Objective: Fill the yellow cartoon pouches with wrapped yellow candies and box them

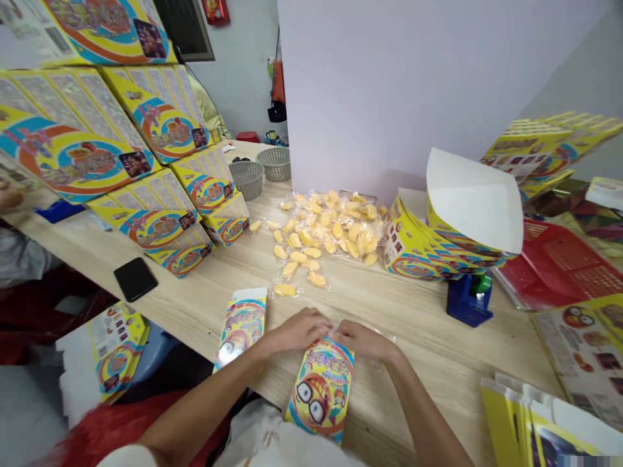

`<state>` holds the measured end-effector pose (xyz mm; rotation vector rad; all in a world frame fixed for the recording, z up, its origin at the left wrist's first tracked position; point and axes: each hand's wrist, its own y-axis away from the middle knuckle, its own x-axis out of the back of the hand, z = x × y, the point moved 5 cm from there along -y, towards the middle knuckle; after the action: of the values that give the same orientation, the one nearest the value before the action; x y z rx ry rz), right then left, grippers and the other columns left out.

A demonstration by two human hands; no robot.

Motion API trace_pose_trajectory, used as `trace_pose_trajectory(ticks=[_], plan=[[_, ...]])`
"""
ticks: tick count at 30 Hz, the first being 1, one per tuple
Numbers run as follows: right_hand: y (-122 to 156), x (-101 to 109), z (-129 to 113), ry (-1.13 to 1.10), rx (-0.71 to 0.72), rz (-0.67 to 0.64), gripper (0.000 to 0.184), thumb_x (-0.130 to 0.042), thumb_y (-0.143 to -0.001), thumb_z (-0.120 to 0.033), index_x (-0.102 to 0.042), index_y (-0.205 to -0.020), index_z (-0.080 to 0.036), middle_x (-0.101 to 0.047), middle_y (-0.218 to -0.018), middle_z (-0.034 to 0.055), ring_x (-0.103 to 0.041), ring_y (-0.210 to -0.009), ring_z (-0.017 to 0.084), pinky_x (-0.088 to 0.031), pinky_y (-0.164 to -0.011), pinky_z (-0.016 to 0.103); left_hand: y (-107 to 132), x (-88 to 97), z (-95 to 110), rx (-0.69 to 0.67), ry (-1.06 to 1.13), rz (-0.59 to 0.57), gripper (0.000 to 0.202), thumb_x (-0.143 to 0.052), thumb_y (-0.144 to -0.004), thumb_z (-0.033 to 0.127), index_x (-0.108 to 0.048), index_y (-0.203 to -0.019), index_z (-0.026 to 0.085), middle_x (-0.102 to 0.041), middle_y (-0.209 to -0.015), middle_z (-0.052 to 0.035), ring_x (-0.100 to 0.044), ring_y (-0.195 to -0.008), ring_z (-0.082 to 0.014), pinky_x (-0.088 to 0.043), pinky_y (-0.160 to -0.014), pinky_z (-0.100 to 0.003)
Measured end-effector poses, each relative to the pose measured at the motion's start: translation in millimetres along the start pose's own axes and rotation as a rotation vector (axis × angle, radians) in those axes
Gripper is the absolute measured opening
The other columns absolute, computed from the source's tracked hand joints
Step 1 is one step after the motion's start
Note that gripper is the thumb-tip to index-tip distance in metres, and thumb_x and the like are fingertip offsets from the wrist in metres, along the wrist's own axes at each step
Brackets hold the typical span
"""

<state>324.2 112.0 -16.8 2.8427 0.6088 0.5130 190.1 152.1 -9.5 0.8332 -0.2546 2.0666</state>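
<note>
My left hand (296, 329) and my right hand (365, 340) meet over the upper end of a yellow printed card packet (321, 389) lying on the wooden table (389, 311). Their fingers curl down onto it, and a thin clear plastic film (384, 344) glints beside my right hand. A second printed card packet (242, 331) lies just left of my left hand. Farther ahead, a loose pile of small yellow sweets in clear wrappers (326, 227) spreads across the table. One wrapped sweet (285, 290) lies apart, nearest my hands.
Large stacks of printed cards (156, 220) cover the far left. A black phone (135, 279) lies at the table's left edge, where a co-worker's hand (10, 198) shows. Right stand a blue-and-green tool (470, 298), a folded card stack (467, 214) and a red basket (555, 266). Grey baskets (246, 179) stand behind.
</note>
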Motion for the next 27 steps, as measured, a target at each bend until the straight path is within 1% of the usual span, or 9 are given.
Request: trace_pose_trajectory(ticks=[3, 8, 11, 14, 17, 19, 21, 24, 27], plan=[[0, -14, -2, 0.042, 0.009, 0.031, 0.018, -0.06, -0.068, -0.033, -0.065, -0.057, -0.019, -0.061, -0.051, -0.0032, -0.049, -0.048, 0.013, -0.037, -0.048, 0.023, 3, -15.2, 5, -0.007, -0.072, 0.05, 0.032, -0.043, -0.088, 0.034, -0.066, -0.075, 0.017, -0.061, -0.08, -0.0067, -0.051, -0.086, -0.0193, -0.034, -0.086, -0.034], [10, -31, -1, 0.094, 0.032, 0.224, 0.011, -0.061, -0.067, -0.031, -0.062, -0.065, -0.02, -0.065, -0.062, -0.0001, -0.058, -0.062, 0.019, -0.044, -0.061, 0.029, 10, -20.7, 3, -0.004, -0.129, 0.125, 0.045, -0.042, -0.088, 0.042, -0.062, -0.058, 0.016, -0.056, -0.057, -0.0048, -0.046, -0.066, -0.0168, -0.035, -0.075, -0.032], [28, -41, 8, 0.113, 0.039, 0.543, 0.022, -0.059, -0.071, -0.039, -0.061, -0.083, -0.02, -0.065, -0.089, 0.0079, -0.056, -0.092, 0.028, -0.041, -0.086, 0.044, 18, -13.9, 5, 0.004, -0.137, 0.19, 0.046, -0.044, -0.087, 0.044, -0.058, -0.053, 0.016, -0.053, -0.051, -0.0032, -0.045, -0.062, -0.0157, -0.034, -0.07, -0.031], [55, -59, 29, -0.173, -0.003, 0.866, 0.042, -0.057, -0.073, -0.048, -0.054, -0.103, -0.02, -0.058, -0.115, 0.013, -0.048, -0.114, 0.03, -0.036, -0.097, 0.048, 31, -9.8, 13, 0.051, -0.124, 0.315, 0.043, -0.045, -0.087, 0.043, -0.056, -0.055, 0.017, -0.056, -0.057, -0.0033, -0.047, -0.066, -0.016, -0.033, -0.069, -0.03], [73, -95, 45, -0.622, -0.075, 0.828, 0.053, -0.056, -0.075, -0.052, -0.046, -0.118, -0.021, -0.061, -0.116, 0.0111, -0.055, -0.109, 0.028, -0.046, -0.089, 0.042, 46, -18.1, 22, 0.098, -0.082, 0.417, 0.037, -0.044, -0.087, 0.038, -0.054, -0.058, 0.017, -0.056, -0.061, -0.0024, -0.047, -0.067, -0.0153, -0.033, -0.069, -0.03], [87, -114, 43, -0.754, -0.105, 0.805, 0.06, -0.053, -0.077, -0.053, -0.04, -0.127, -0.023, -0.063, -0.113, 0.0092, -0.058, -0.105, 0.027, -0.049, -0.085, 0.04, 55, -29.1, 28, 0.097, -0.041, 0.426, 0.038, -0.046, -0.085, 0.037, -0.05, -0.052, 0.017, -0.052, -0.056, -0.0008, -0.046, -0.064, -0.0146, -0.033, -0.069, -0.03], [101, -122, 35, -0.753, -0.108, 0.823, 0.061, -0.053, -0.077, -0.053, -0.038, -0.129, -0.024, -0.063, -0.114, 0.008, -0.06, -0.103, 0.026, -0.051, -0.082, 0.038, 62, -39.5, 34, 0.082, 0.012, 0.411, 0.041, -0.05, -0.082, 0.036, -0.045, -0.046, 0.018, -0.046, -0.05, 0.0006, -0.046, -0.062, -0.0141, -0.034, -0.071, -0.031], [116, -118, 27, -0.658, -0.043, 0.868, 0.051, -0.055, -0.076, -0.05, -0.05, -0.118, -0.022, -0.063, -0.114, 0.0084, -0.059, -0.101, 0.026, -0.05, -0.08, 0.036, 66, -48.0, 42, 0.07, 0.106, 0.424, 0.041, -0.053, -0.08, 0.037, -0.045, -0.044, 0.018, -0.05, -0.053, 0.0002, -0.05, -0.067, -0.0151, -0.035, -0.079, -0.032], [123, -108, 34, -0.592, 0.002, 0.936, 0.041, -0.057, -0.073, -0.052, -0.057, -0.099, -0.02, -0.065, -0.102, 0.009, -0.06, -0.093, 0.026, -0.05, -0.077, 0.036, 69, -49.8, 43, 0.121, 0.216, 0.555, 0.028, -0.048, -0.083, 0.038, -0.058, -0.065, 0.019, -0.06, -0.089, -0.0053, -0.052, -0.095, -0.0189, -0.031, -0.094, -0.034]])
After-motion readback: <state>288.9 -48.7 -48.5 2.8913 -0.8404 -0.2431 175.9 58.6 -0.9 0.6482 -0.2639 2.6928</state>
